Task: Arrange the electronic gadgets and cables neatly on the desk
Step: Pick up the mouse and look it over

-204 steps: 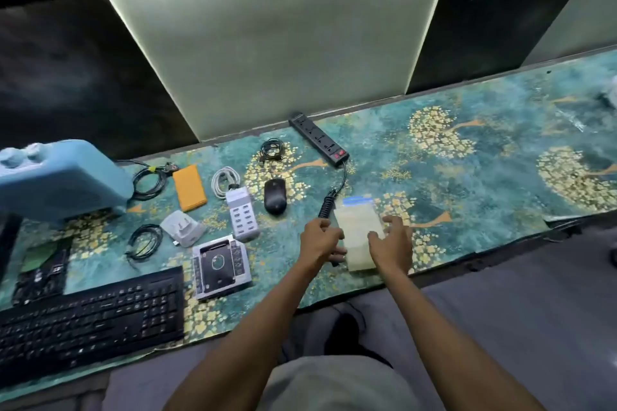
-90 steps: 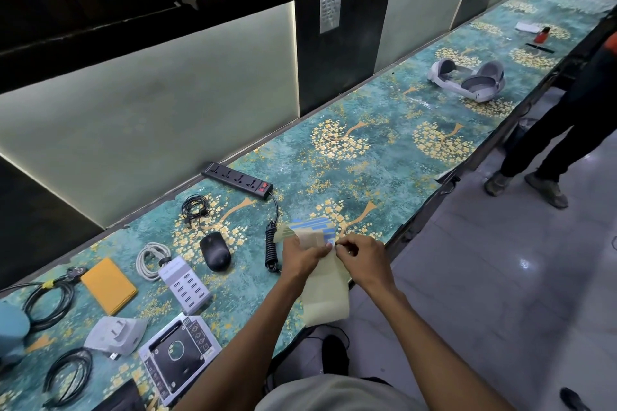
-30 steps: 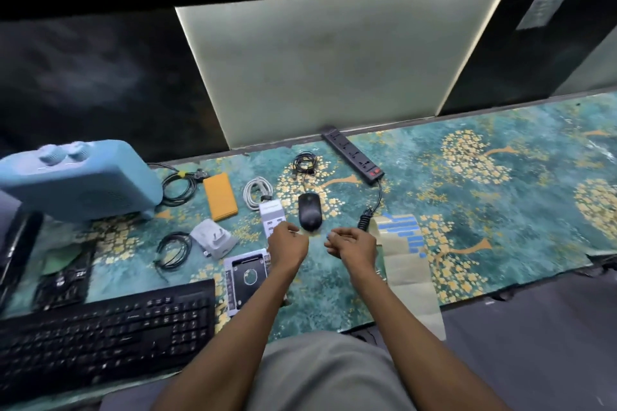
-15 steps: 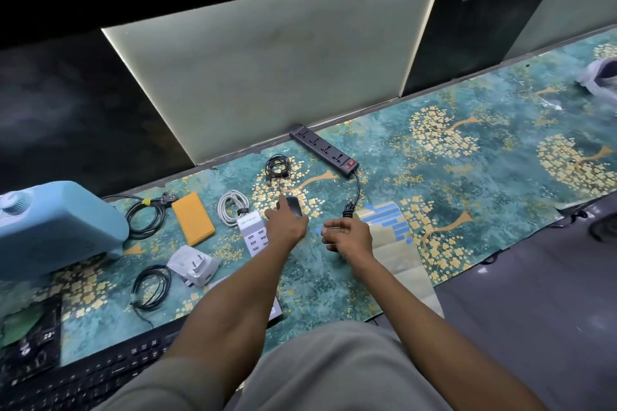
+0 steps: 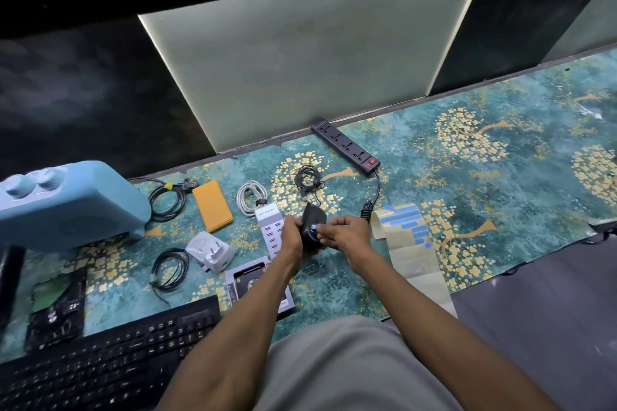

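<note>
Head view: left hand point(image 5: 291, 237) grips the black mouse point(image 5: 312, 222) above the desk point(image 5: 500, 197), centre-near; right hand point(image 5: 340, 234) pinches a blue sticker point(image 5: 314, 227) onto it.
Pressing too hard could twist the mouse loose, or the sticker could land crooked.

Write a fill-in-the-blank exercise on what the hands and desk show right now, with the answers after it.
1. The left hand lifts a black ____ off the desk.
2. The right hand presses a small ____-coloured sticker onto it.
3. The sticker sheet lies to the ____ of both hands.
4. The power strip has a ____ switch at its end.

Answers: mouse; blue; right; red
</note>
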### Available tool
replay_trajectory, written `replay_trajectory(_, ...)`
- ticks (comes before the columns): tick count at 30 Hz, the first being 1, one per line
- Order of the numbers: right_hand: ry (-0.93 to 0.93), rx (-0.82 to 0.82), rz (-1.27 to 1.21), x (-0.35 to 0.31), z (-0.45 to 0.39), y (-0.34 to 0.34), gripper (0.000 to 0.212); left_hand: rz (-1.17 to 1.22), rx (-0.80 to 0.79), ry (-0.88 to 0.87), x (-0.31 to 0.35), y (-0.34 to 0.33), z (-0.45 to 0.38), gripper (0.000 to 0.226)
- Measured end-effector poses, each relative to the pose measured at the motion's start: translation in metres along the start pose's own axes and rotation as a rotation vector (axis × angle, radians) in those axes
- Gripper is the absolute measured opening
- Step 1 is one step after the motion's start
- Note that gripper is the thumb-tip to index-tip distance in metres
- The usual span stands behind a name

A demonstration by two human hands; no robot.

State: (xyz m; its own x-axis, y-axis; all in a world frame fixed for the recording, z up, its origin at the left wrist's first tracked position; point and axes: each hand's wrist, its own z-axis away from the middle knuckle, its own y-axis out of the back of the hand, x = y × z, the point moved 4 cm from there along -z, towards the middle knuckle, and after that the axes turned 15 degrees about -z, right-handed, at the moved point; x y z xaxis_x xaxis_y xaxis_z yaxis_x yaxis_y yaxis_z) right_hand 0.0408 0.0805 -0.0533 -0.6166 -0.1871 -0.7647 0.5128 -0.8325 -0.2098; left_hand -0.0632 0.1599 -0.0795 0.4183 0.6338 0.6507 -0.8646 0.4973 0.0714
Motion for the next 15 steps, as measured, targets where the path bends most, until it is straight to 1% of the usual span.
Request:
replay_trajectory(4,-0.056,0.010,0.096,0.003,-0.003,-0.002,0.032,-0.040,0.030,-0.019,0.000,0.002,0.002,0.032)
replay_trajectory(8,-0.111,0.008,0.196,0.007,-0.002,0.002,0.034,-0.009,0.043,-0.024,0.000,0.003,0.005,0.037)
replay_trajectory(10,-0.113,0.051,0.301,0.009,-0.001,0.012,0.031,-0.053,0.067,-0.069,0.001,0.002,0.005,0.038)
replay_trajectory(11,-0.104,0.089,0.359,0.009,0.000,0.017,0.028,-0.120,0.090,-0.111,0.001,0.000,0.003,0.039)
replay_trajectory(12,-0.094,0.124,0.386,0.009,0.001,0.022,0.026,-0.246,0.121,-0.164,0.002,-0.001,0.002,0.040)
replay_trajectory(14,-0.055,0.160,0.390,0.010,0.004,0.029,0.023,-0.596,0.176,-0.306,0.005,-0.008,0.004,0.041)
replay_trajectory(15,-0.021,0.177,0.395,0.008,0.005,0.032,0.024,-0.767,0.186,-0.370,0.003,-0.014,0.004,0.045)
